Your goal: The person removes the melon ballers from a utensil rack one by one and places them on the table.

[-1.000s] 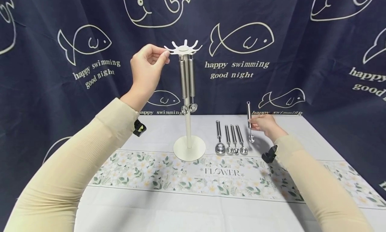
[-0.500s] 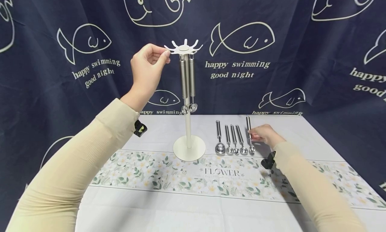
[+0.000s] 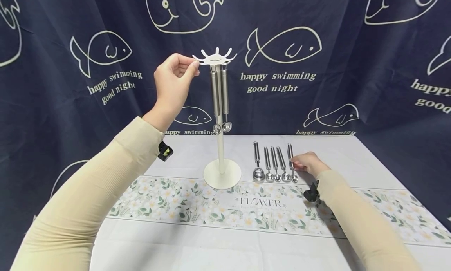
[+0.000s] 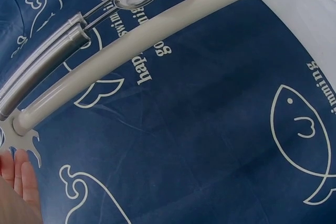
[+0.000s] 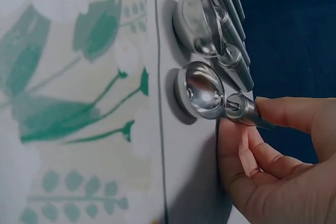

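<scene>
My left hand (image 3: 175, 77) pinches one prong of the white rack top (image 3: 215, 60), whose pole stands on a round base (image 3: 222, 175). Two steel scoops (image 3: 225, 93) hang from the rack, bowls down; in the left wrist view their handles (image 4: 50, 56) run beside the pole. Down at the right, my right hand (image 3: 310, 163) holds the handle of the rightmost scoop (image 3: 290, 151) between thumb and fingers. The right wrist view shows that scoop's bowl (image 5: 202, 92) at the table surface, hollow side facing up.
Several more steel scoops lie in a row left of the held one, including a larger scoop (image 3: 258, 174) at the row's left end. A floral runner (image 3: 211, 208) crosses the white table (image 3: 183, 243). Behind hangs a dark blue fish-print curtain (image 3: 225, 24).
My right hand has lowered the scoop from above the table to the right end of the row. My left hand stays at the rack prong.
</scene>
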`<state>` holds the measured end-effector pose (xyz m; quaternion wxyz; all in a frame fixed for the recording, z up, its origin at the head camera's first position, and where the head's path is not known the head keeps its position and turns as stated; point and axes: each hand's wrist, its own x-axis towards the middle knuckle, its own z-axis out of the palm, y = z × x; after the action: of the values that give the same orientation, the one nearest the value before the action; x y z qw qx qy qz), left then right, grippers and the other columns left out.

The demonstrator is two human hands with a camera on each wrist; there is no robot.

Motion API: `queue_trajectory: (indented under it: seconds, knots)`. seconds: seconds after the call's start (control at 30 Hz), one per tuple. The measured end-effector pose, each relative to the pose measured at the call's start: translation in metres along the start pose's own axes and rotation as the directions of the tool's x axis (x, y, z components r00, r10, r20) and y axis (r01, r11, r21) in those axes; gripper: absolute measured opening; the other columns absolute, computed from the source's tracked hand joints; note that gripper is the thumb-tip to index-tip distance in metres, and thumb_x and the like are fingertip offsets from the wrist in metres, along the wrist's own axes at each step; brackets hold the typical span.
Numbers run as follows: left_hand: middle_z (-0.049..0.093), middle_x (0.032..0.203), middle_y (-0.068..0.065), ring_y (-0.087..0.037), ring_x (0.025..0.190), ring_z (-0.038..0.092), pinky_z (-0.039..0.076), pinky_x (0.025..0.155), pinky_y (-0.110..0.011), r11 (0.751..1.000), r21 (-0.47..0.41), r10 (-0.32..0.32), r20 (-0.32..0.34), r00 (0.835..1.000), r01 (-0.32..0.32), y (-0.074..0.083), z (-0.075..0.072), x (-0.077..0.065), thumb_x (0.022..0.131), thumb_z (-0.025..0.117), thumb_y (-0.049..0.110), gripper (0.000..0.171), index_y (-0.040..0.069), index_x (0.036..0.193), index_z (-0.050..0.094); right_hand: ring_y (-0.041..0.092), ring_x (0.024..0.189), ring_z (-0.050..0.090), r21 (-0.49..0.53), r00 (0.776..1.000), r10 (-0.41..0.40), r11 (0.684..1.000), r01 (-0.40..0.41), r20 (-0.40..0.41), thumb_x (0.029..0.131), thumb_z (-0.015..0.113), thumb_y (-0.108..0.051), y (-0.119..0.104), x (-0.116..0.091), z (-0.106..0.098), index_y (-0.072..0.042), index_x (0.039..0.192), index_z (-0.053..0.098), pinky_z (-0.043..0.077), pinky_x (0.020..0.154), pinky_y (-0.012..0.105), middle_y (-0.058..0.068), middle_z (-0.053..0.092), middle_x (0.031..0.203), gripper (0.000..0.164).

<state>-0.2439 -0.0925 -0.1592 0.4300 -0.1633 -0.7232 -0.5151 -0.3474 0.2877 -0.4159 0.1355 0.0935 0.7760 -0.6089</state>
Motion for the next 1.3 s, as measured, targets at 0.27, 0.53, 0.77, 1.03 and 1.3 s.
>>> queue_trajectory:
  seconds: [0.27, 0.53, 0.77, 1.03, 1.3]
  knots:
    - [0.072, 0.077, 0.000, -0.002, 0.068, 0.065, 0.049, 0.066, -0.016, 1.000, 0.006, 0.003, 0.007, 1.000, -0.003, 0.000, 0.001, -0.001, 0.088, 0.072, 0.015, 0.005, 0.010, 0.087, 0.071, 0.000, 0.052, 0.058, -0.124, 0.997, 0.021, 0.992, -0.031, -0.077, 0.087, 0.063, 0.000, 0.001, 0.007, 0.003, 0.018, 0.125, 0.044, 0.057, 0.062, 0.018, -0.008, 0.056, 0.061, 0.047]
    - [0.071, 0.076, 0.001, -0.003, 0.068, 0.065, 0.050, 0.067, -0.016, 1.000, -0.008, 0.008, -0.001, 1.000, -0.008, -0.001, 0.002, 0.000, 0.088, 0.072, 0.014, 0.004, 0.013, 0.085, 0.070, 0.003, 0.049, 0.058, -0.160, 0.995, 0.000, 0.987, -0.015, -0.095, 0.083, 0.066, 0.001, 0.001, 0.013, 0.003, 0.013, 0.108, 0.056, 0.057, 0.058, 0.019, -0.009, 0.056, 0.053, 0.029]
    - [0.072, 0.078, -0.002, -0.002, 0.068, 0.065, 0.049, 0.065, -0.016, 1.000, 0.009, 0.014, 0.005, 1.000, -0.014, -0.001, 0.004, 0.001, 0.088, 0.072, 0.016, 0.006, 0.011, 0.087, 0.070, 0.004, 0.048, 0.060, -0.181, 0.994, 0.004, 0.983, -0.024, -0.108, 0.082, 0.068, -0.001, 0.001, 0.012, 0.001, 0.003, 0.089, 0.059, 0.057, 0.057, 0.019, -0.008, 0.057, 0.052, 0.013]
    - [0.072, 0.079, -0.003, -0.003, 0.069, 0.065, 0.049, 0.066, -0.016, 1.000, 0.011, 0.009, 0.007, 1.000, -0.009, -0.001, 0.003, -0.001, 0.088, 0.072, 0.015, 0.004, 0.012, 0.086, 0.070, 0.003, 0.046, 0.059, -0.186, 0.991, 0.012, 0.982, -0.037, -0.130, 0.081, 0.069, -0.003, 0.002, 0.009, 0.004, 0.005, 0.093, 0.059, 0.055, 0.054, 0.018, -0.010, 0.056, 0.048, 0.017]
    - [0.071, 0.076, 0.001, -0.003, 0.068, 0.065, 0.049, 0.066, -0.016, 1.000, 0.008, 0.009, 0.003, 1.000, -0.009, -0.001, 0.002, -0.001, 0.088, 0.072, 0.014, 0.005, 0.015, 0.084, 0.069, 0.003, 0.047, 0.058, -0.195, 0.988, 0.011, 0.980, -0.041, -0.154, 0.081, 0.070, -0.004, 0.005, 0.013, 0.005, 0.008, 0.103, 0.058, 0.054, 0.053, 0.018, -0.010, 0.056, 0.050, 0.028]
